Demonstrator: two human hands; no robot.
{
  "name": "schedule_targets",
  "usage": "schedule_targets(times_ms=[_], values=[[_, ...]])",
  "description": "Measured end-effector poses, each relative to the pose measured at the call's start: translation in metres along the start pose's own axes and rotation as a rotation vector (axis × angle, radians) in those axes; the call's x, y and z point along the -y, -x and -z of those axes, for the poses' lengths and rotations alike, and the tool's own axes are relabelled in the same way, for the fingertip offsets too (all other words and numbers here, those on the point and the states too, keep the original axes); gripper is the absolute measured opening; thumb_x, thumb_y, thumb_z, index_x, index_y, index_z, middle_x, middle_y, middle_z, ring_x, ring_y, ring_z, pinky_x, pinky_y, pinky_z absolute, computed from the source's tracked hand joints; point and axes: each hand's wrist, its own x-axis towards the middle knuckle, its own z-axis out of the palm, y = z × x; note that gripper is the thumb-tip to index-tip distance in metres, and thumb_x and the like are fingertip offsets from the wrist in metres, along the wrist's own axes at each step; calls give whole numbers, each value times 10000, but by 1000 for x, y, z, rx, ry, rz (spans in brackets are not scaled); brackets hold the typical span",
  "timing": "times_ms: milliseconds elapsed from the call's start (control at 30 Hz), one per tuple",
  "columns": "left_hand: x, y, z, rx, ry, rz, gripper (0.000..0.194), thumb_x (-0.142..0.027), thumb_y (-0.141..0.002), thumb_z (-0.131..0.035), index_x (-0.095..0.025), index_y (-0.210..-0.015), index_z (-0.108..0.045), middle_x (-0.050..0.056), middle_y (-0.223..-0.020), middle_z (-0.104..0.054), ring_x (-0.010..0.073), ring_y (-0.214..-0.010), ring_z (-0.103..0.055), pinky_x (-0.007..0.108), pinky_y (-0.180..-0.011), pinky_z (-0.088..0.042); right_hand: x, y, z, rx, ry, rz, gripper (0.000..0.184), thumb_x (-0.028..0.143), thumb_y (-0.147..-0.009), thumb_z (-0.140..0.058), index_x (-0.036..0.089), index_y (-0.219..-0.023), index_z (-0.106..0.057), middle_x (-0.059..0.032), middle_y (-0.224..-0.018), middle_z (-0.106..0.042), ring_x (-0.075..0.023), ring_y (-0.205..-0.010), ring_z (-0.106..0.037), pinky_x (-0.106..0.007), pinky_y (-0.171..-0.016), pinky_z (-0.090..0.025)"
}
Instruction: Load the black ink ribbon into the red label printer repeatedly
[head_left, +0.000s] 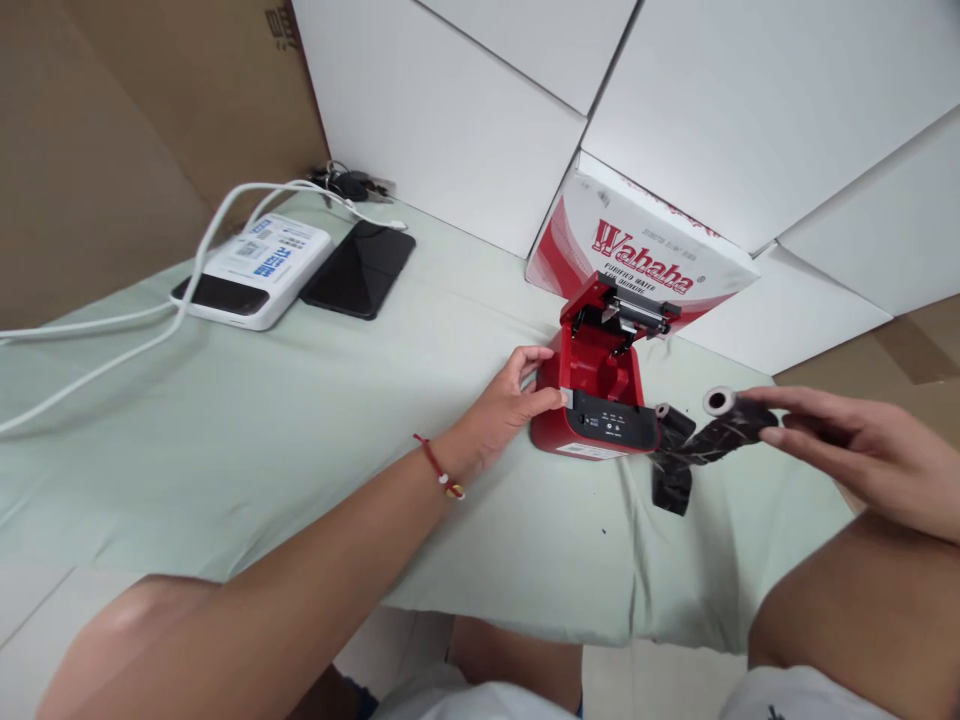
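A small red label printer stands on the cloth with its lid raised and its red inner compartment in sight. My left hand grips the printer's left side, the thumb resting on a grey latch at the front corner. To the right, my right hand holds a black ribbon roll between thumb and fingers; a pale core with a round hole shows at its near end. Black film runs from it to a second ribbon roll, low beside the printer. Some of my right fingers are hidden.
Behind the printer leans a white and red carton. A black phone, a white box-shaped device with white cables, and keys lie at the left. Pale green cloth covers the surface; cardboard borders the left.
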Motion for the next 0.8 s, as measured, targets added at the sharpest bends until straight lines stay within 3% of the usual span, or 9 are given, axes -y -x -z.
schedule_targets(times_ms=[100,200,267,400,567,700,800], values=[[-3,0,-1,-14,-12,3,652,-327,-694,-902,-250,-1257,-583,121,-1588,-546,330,-1628,-388,519,-1375,-286,33,-18,2,128,-93,28,438,540,-1011,-669,325,-1368,-802,-93,-1172,-842,-241,-926,-789,-298,-688,-589],[-4,1,-2,-15,-19,1,644,-332,-694,-894,-250,-1251,-582,115,-1581,-548,328,-1615,-403,513,-1379,-273,67,-54,-32,161,-16,15,455,442,-1033,-568,256,-1393,-777,-51,-930,-822,-175,-651,-655,-304,-615,-513],[-5,1,-3,-9,-24,-6,623,-333,-715,-875,-246,-1258,-582,116,-1567,-557,320,-1600,-421,504,-1376,-279,82,-76,-57,191,37,8,449,314,-1003,-561,233,-1384,-784,-46,-943,-824,-173,-682,-670,-299,-676,-522],[-5,2,-3,-16,-27,-11,601,-306,-717,-861,-246,-1245,-579,120,-1548,-574,317,-1597,-424,502,-1368,-286,87,-101,-86,252,124,2,485,205,-963,-577,228,-1402,-780,-67,-1152,-841,-212,-901,-747,-307,-809,-538],[-5,2,-4,-14,-8,-3,615,-306,-709,-865,-240,-1247,-575,124,-1554,-575,316,-1593,-429,499,-1366,-284,78,-111,-95,301,238,7,479,238,-991,-586,284,-1428,-777,-56,-1300,-827,-281,-1100,-767,-384,-963,-552],[-5,1,-4,-22,-15,-1,619,-310,-715,-864,-238,-1254,-569,122,-1538,-584,318,-1583,-438,499,-1354,-299,79,-103,-91,249,116,96,363,270,-1033,-557,267,-1259,-841,-43,-1218,-847,-253,-1061,-785,-368,-956,-571],[-4,1,-4,-20,0,3,635,-311,-709,-879,-234,-1262,-575,124,-1555,-571,317,-1587,-439,487,-1348,-311,81,-89,-84,-15,-123,89,306,354,-1067,-575,260,-1175,-846,-34,-1070,-856,-206,-898,-783,-329,-843,-597]])
